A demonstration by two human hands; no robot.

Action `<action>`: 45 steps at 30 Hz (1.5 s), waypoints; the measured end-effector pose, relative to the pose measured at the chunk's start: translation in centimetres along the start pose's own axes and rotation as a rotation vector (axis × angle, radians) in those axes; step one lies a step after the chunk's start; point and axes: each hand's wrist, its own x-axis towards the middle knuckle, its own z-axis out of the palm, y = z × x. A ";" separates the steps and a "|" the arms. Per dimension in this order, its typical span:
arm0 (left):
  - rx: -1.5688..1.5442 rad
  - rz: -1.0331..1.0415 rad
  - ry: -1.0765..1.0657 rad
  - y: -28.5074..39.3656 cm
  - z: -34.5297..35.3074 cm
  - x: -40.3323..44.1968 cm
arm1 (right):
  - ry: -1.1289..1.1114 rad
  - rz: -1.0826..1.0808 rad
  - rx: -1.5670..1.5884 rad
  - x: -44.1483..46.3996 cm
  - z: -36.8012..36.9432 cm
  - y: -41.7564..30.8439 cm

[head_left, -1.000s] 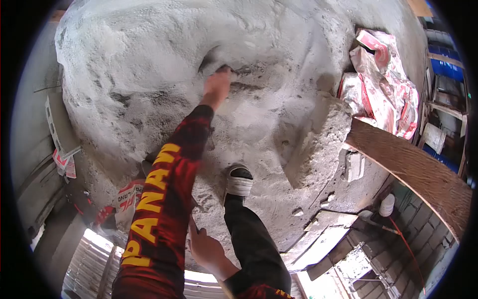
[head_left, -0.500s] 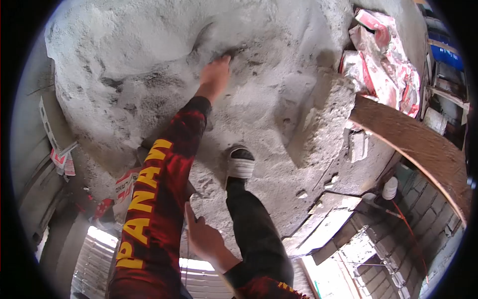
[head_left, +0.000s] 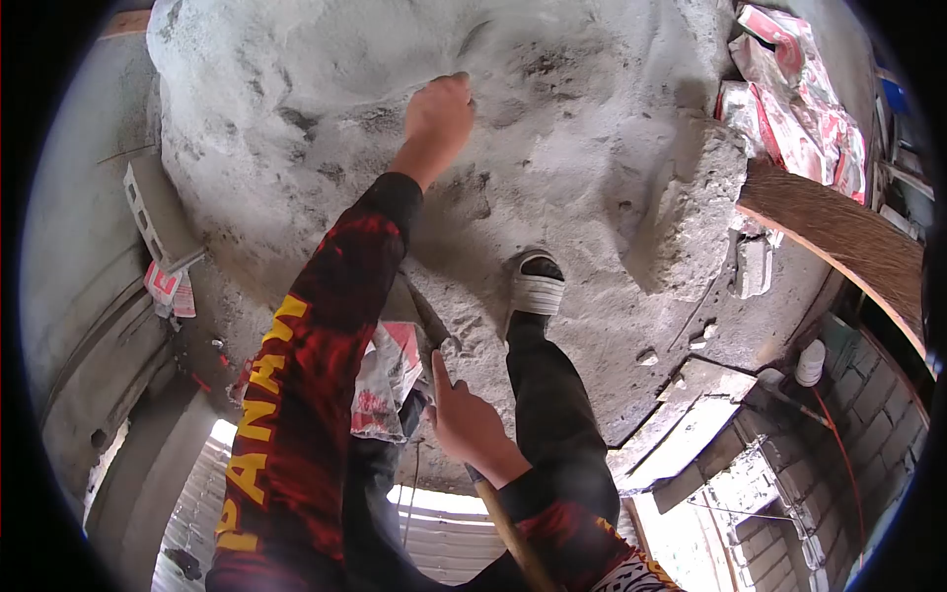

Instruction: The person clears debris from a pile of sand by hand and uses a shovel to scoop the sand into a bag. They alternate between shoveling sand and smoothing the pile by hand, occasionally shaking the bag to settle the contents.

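My left hand point(head_left: 439, 111) is closed in a fist, low over the pale powdery heap point(head_left: 562, 128); whatever it grips, if anything, is hidden. Lower down, near my leg, my right hand point(head_left: 475, 426) has its index finger stretched out and its other fingers curled round a wooden handle point(head_left: 518, 538). The handle runs from under that hand to the bottom edge. The tool's far end cannot be made out clearly. A striped slipper point(head_left: 538, 294) is on my foot, at the near side of the heap.
Crumpled red-and-white sacks point(head_left: 789, 109) lie at upper right, above a curved brown board point(head_left: 838, 217). A printed bag point(head_left: 387, 380) is beside my left sleeve. A hollow block point(head_left: 158, 217) stands at left. A flat panel point(head_left: 691, 419) and a white container point(head_left: 810, 363) are at lower right.
The view has shifted, so the slipper and sacks sit higher and farther right. My left hand has come nearer, away from the dark hollow. More of the wooden handle shows below my right hand.
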 end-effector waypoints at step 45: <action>-0.772 -1.166 0.567 -22.8 6.2 -61.9 | 0.029 0.507 0.599 -14.2 2.1 2.4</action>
